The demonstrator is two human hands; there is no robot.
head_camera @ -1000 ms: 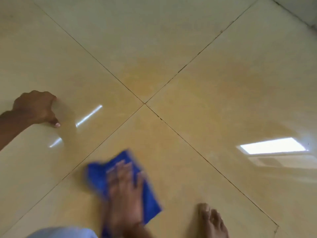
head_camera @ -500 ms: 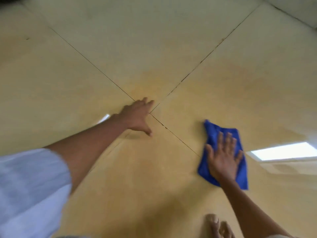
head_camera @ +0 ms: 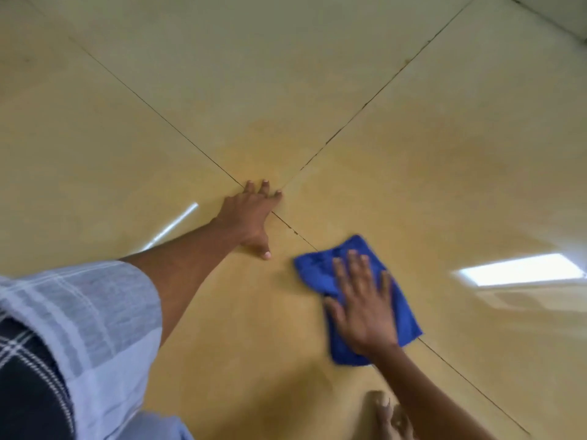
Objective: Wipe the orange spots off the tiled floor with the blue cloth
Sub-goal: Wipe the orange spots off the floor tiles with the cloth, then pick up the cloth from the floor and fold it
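Since half a second ago my right hand point(head_camera: 365, 308) has slid the blue cloth point(head_camera: 357, 300) nearer along the grout line of the tiled floor point(head_camera: 413, 154), fingers spread flat on it. My left hand point(head_camera: 251, 217) stays splayed, pressing where four tiles meet.

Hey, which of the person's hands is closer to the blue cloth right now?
Right. The right hand lies flat on top of the blue cloth, pressing it to the floor. The left hand is planted on the bare tiles, apart from the cloth, up and to its left.
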